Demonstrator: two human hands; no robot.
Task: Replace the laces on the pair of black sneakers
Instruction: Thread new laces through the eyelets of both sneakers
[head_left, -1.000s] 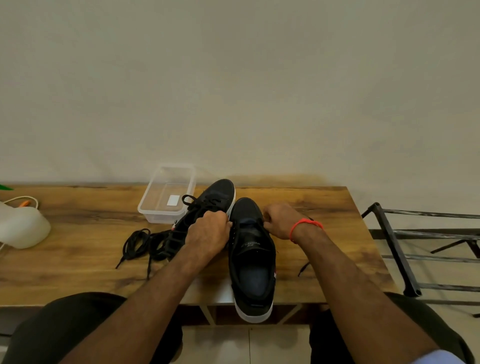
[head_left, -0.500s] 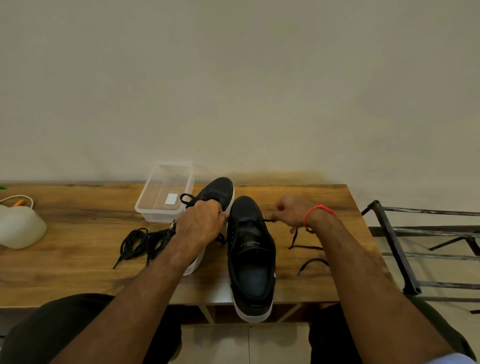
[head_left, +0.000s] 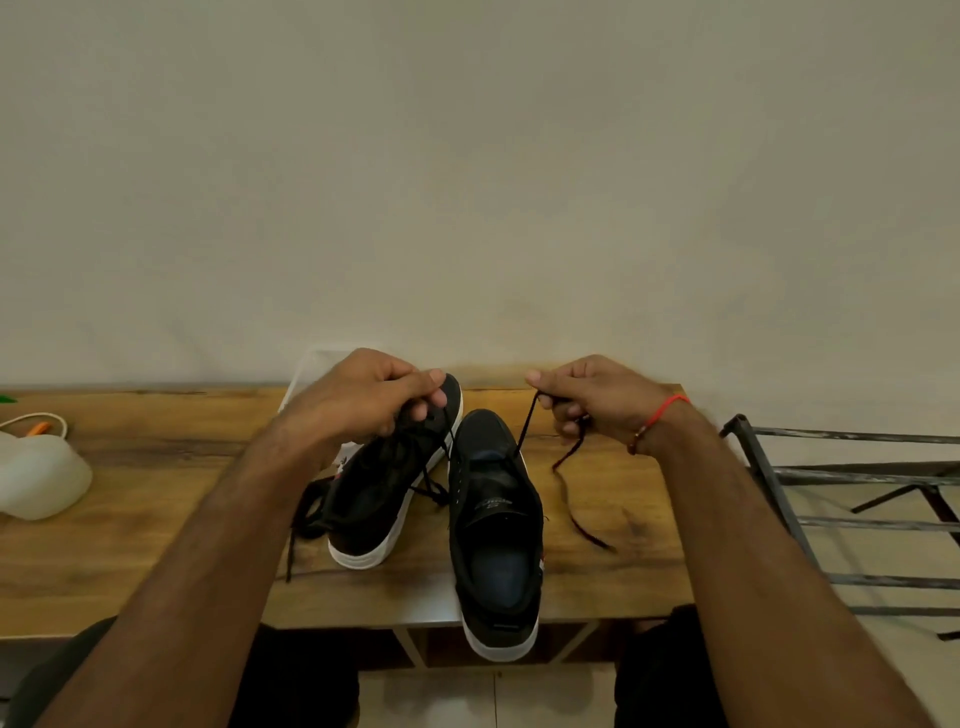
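The wooden table serves as the landmark. At its near edge, a black low-top sneaker with a white sole lies with its heel hanging over the edge and its toe pointing away. Just left of it, farther onto the table, a second black sneaker with a white sole lies angled, with loose black laces spilling off its left side onto the wood. Above the shoes, the left hand is curled, pinching one end of a thin black lace; the right hand, with a red thread bracelet at the wrist, pinches the other end, whose tail trails down onto the table right of the near sneaker. Both ends rise from the near sneaker's front eyelets. A white rounded plastic object sits on the table's left end. A dark metal rack stands off the table's right end.
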